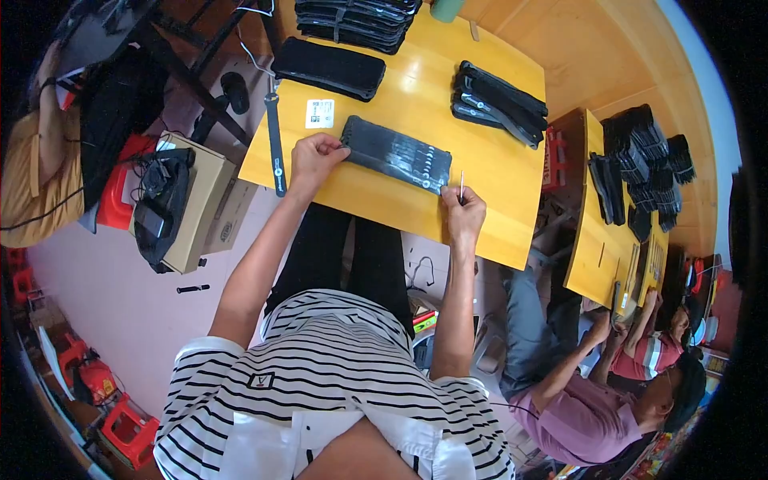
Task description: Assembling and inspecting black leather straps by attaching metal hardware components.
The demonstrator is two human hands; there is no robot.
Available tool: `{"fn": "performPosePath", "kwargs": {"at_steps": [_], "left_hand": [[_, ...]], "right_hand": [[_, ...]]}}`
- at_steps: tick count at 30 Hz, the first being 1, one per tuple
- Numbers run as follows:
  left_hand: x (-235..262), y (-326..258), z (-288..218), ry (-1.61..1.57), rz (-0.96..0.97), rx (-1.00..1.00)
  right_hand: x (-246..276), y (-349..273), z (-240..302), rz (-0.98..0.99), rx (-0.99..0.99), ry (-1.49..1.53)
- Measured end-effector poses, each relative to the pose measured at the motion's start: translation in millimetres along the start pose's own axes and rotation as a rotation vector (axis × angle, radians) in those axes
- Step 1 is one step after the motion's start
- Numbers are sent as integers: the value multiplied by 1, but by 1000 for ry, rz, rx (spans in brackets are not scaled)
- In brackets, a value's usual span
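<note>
A flat bundle of black straps (392, 150), glossy on top with small white marks along its right end, lies slantwise on the yellow table (424, 216). My left hand (318, 164) is closed, thumb and fingers pinching the bundle's left end. At the right end, my right hand (466, 216) is closed around a thin pointed metal tool (462, 178), its tip upward; the fingers hide most of its handle. Those fingertips are beside the bundle's near right corner. A single black strap (275, 140) hangs over the table's left edge, near a white label card (319, 114).
Black strap stacks stand at the back (352, 24), back left (330, 69) and back right (498, 104). On the left is a cardboard box (212, 204) with a black bag on it. Two people work at another yellow table (596, 256) on the right. Another person sits far left.
</note>
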State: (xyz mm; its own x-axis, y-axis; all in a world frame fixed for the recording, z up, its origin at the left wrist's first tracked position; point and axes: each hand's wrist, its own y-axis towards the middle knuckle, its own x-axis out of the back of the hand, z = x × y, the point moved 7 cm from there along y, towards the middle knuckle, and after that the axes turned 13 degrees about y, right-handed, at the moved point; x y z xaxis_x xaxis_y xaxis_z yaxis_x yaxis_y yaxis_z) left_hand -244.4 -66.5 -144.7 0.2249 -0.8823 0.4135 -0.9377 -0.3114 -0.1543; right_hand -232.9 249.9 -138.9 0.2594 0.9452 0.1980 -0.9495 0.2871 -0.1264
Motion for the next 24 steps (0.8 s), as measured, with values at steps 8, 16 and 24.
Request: {"fn": "performPosePath", "kwargs": {"at_steps": [8,16,24], "left_hand": [[2,6,-2,71,-66,-63],[3,6,-4,148,-54,55],[2,9,4,206,-84,42]], "right_hand": [[-4,3,5,-27,19,-62],[-4,9,-4,-57,17,-32],[-4,8,-1,-93,12,-88]]}}
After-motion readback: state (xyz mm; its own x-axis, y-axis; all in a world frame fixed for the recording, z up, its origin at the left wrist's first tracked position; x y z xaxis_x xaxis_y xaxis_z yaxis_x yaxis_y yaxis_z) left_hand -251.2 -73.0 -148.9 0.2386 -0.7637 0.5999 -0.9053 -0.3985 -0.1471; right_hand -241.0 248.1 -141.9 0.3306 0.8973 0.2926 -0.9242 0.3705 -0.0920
